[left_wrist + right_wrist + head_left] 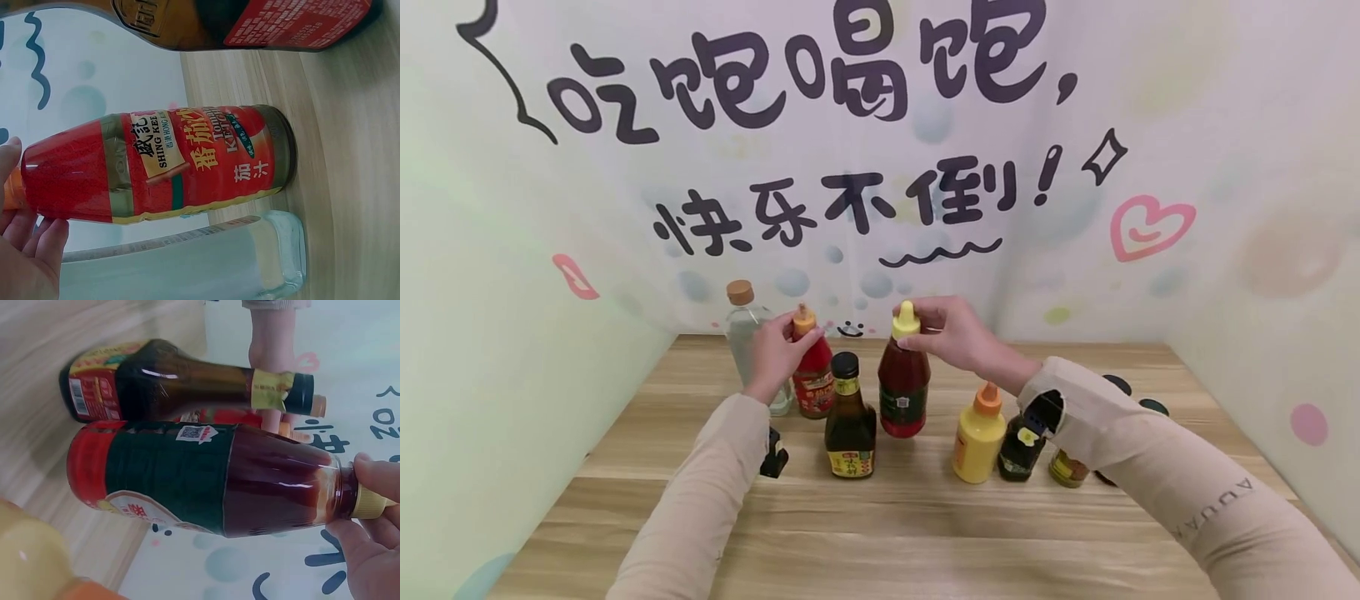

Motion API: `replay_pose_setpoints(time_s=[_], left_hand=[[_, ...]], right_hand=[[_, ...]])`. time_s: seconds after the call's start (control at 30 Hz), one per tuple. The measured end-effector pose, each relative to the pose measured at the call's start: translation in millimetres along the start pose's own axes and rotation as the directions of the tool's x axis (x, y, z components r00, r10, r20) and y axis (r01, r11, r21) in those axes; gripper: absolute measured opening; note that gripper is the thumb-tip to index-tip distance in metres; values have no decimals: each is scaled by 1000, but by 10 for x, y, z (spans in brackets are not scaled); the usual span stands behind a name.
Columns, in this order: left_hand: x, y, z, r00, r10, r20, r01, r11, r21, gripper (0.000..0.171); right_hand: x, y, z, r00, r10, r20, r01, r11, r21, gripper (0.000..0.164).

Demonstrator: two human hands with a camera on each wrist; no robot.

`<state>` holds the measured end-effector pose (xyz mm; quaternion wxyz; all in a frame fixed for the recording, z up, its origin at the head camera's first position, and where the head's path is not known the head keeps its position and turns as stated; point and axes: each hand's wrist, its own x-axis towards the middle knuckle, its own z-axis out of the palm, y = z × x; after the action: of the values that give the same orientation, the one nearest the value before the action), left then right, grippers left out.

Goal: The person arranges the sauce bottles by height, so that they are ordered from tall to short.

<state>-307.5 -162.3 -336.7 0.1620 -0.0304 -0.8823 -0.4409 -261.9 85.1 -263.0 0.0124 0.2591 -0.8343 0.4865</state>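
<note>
My left hand (777, 350) grips a red ketchup bottle (150, 165) around its orange cap and neck; the label reads tomato ketchup. With thumb and fingers, my right hand (962, 337) holds a dark red sauce bottle (275, 481) at the neck, just under its yellow nozzle cap. That bottle stands nearly upright and has a green and red label. Between the two hands, a little closer to me, is a soy sauce bottle (850, 425) with a black cap and yellow label. A tall clear bottle (187, 269) with a brown cap stands left of the ketchup, partly hidden by my left hand.
On the right, a yellow squeeze bottle (979, 442) with an orange nozzle stands beside a small dark jar (1021, 450). More jars (1069, 468) are partly covered by my right sleeve. The wooden table (880, 542) ends at a printed wall (850, 167) behind the bottles.
</note>
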Motion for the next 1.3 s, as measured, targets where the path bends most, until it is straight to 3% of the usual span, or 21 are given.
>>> replay_pose_setpoints(time_s=[0.5,0.93,1.3], left_hand=[[9,-10,9,999,31,-16,-31,999,21,39],[-8,-39,9,1000,0,-31,0,1000,16,38],[-15,-29,24,999,13,-35,-12,1000,12,37]], right_hand=[[435,-7,158,995,57,-86,-62,996,-56,34],[594,174,537,996,57,-67,-64,992,-108,31],[686,283,666,992,41,-117,-54,992,-112,29]])
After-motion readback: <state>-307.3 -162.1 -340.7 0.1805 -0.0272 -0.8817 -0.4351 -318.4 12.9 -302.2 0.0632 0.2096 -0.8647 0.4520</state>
